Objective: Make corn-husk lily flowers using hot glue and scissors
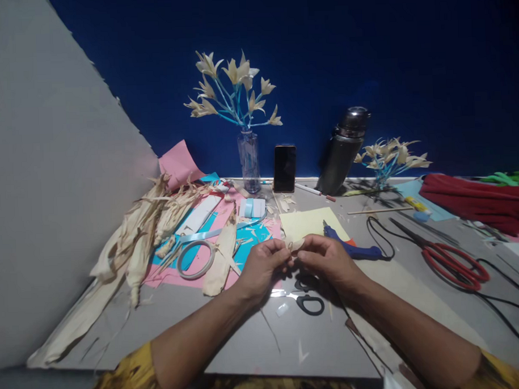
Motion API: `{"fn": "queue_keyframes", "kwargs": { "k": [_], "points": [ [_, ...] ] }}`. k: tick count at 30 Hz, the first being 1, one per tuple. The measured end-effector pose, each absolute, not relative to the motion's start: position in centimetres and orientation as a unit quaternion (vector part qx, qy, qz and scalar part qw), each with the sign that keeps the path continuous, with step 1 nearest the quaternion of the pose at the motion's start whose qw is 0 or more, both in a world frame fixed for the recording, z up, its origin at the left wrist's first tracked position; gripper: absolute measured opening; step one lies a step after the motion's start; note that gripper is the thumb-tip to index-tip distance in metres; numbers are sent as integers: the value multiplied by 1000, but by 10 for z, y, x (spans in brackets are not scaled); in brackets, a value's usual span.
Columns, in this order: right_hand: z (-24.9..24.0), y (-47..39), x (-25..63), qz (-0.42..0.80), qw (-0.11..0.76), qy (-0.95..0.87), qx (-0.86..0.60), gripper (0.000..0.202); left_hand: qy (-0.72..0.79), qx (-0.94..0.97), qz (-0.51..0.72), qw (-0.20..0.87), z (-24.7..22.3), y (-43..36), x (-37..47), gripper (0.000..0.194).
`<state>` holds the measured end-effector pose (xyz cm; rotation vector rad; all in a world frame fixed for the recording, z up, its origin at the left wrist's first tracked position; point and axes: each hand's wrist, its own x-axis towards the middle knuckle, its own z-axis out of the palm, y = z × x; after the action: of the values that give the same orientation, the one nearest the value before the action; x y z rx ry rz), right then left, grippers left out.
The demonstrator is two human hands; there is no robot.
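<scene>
Near the middle of the table my left hand (266, 266) and my right hand (327, 259) meet, fingertips pinched on one small pale husk piece (292, 245). Its lower part is hidden by the fingers. Just below the hands lie black-handled scissors (310, 304), blades pointing left. A blue glue gun (350, 245) rests beyond my right hand, close to a pale yellow sheet (311, 220). To the left of my left hand are a long husk strip (221, 258) and a roll of tape (196, 259) on pink and blue paper.
Dried husks (137, 238) pile up at the left. Behind stand a glass bottle (248, 161) with husk flowers, a phone (284, 168) and a dark flask (341, 152). Large red-handled scissors (455, 266), black cords and a red cloth (464, 201) lie at the right.
</scene>
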<state>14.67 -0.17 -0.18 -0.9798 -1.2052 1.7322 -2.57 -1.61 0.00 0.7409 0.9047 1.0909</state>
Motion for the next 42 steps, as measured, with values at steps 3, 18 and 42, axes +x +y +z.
{"fn": "queue_keyframes", "kwargs": {
  "k": [3,18,42],
  "points": [
    [-1,-3,145,684,399,-483,-373,28,417,332,492,689,3,-17,-24,38],
    [0,-6,145,682,406,-488,-363,30,390,294,436,756,-3,-13,-30,40],
    [2,-6,141,596,395,-565,-413,19,401,282,416,766,-3,-14,-33,28]
  ]
}}
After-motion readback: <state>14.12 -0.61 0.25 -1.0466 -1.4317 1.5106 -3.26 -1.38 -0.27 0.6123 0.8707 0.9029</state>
